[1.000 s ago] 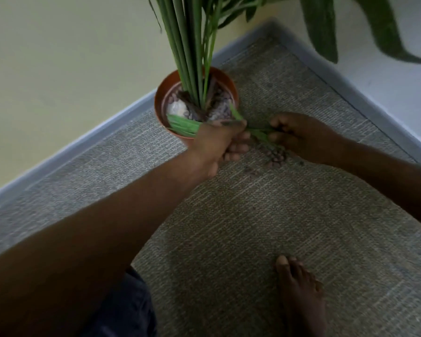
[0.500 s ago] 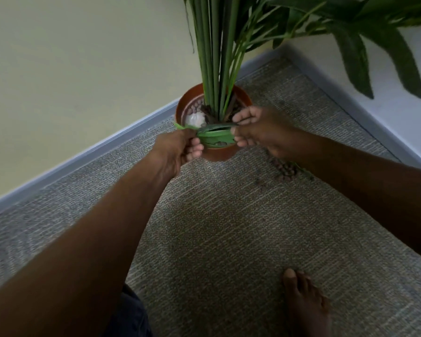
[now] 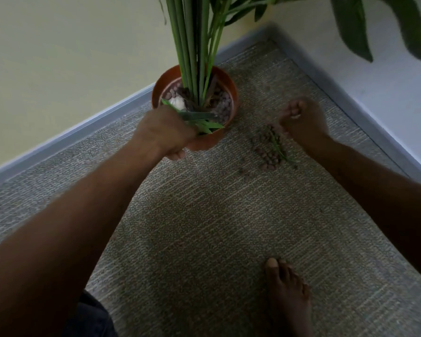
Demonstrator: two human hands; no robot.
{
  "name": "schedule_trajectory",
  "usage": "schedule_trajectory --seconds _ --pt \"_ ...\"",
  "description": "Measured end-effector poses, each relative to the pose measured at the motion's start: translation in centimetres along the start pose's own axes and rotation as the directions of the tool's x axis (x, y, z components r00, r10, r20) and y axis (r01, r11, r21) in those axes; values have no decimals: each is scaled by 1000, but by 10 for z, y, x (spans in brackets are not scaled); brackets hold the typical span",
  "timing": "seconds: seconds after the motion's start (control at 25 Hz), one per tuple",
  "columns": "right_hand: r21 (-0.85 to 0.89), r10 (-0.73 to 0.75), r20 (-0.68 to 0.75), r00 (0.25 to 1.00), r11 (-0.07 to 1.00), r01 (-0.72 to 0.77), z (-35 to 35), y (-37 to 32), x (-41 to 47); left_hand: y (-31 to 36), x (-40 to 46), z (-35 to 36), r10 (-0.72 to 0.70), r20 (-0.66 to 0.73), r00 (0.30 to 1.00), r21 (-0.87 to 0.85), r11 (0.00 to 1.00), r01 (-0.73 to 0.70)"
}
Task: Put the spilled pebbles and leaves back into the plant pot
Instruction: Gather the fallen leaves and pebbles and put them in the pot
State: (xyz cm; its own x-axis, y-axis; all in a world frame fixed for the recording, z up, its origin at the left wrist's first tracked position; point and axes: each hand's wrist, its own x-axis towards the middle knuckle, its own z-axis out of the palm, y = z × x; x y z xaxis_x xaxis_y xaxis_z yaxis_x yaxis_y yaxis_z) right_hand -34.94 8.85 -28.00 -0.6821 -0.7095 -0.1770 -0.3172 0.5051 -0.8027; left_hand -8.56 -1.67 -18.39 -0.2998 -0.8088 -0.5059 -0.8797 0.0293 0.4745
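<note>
An orange plant pot [image 3: 232, 93] stands on the carpet near the wall, with tall green stems rising from brown pebbles and a white stone. My left hand [image 3: 164, 133] is at the pot's near rim, closed around several loose green leaves [image 3: 204, 122] that lie across the pot's top. My right hand [image 3: 300, 119] hovers right of the pot, blurred, fingers curled and apart from the leaves. Just below it, a small pile of brown pebbles [image 3: 267, 152] with a thin green sprig [image 3: 281, 150] lies on the carpet.
Grey carpet [image 3: 204, 227] covers the floor, edged by a grey skirting strip [image 3: 71, 135] along pale walls that meet in a corner behind the pot. Large dark leaves [image 3: 350, 27] hang at the upper right. My bare foot [image 3: 288, 293] rests on the carpet near the bottom.
My right hand let go of the leaves and moved right, away from the pot, uncovering the pebble pile. My left hand stayed at the pot rim with the leaves.
</note>
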Motion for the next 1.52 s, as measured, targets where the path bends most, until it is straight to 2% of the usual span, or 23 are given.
schedule_trajectory --seconds 0.08,0.2,0.32,0.44,0.72,0.88,1.0,1.16,1.28,1.36,1.44,1.52 --pt "-217 -10 9 1000 976 11 -5 24 -3 20 -12 15 86 122 989 73 993 -95" --pt "-416 38 149 988 909 28 -3 55 -9 35 -11 37 230 174 957 220 939 -266" --pt "-524 42 248 968 846 98 3 72 -13 33 -2 53 297 161 941 283 900 -332" --pt "-566 -10 250 968 810 155 9 79 -16 26 6 61 307 160 938 266 902 -340" --pt "-554 -48 178 983 820 141 15 80 -18 26 13 71 335 131 933 220 908 -357" --pt "-545 -153 194 969 804 236 9 74 -21 32 9 76 415 93 905 154 892 -425" --pt "-540 -259 313 914 743 395 7 62 -28 37 9 75 525 62 849 186 829 -527" --pt "-339 -425 278 862 796 502 4 22 -52 36 12 74 623 112 774 267 731 -628" --pt "-237 -602 247 760 723 649 2 -13 -62 25 10 66 677 8 736 306 699 -646" --pt "-209 -639 256 725 696 687 7 -31 -58 19 9 50 694 -63 717 332 692 -640" --pt "-196 -643 251 724 699 688 18 -49 -49 10 11 30 670 -105 735 365 714 -598" --pt "-194 -661 258 705 680 707 31 -65 -40 0 19 12 590 -174 789 379 779 -499"
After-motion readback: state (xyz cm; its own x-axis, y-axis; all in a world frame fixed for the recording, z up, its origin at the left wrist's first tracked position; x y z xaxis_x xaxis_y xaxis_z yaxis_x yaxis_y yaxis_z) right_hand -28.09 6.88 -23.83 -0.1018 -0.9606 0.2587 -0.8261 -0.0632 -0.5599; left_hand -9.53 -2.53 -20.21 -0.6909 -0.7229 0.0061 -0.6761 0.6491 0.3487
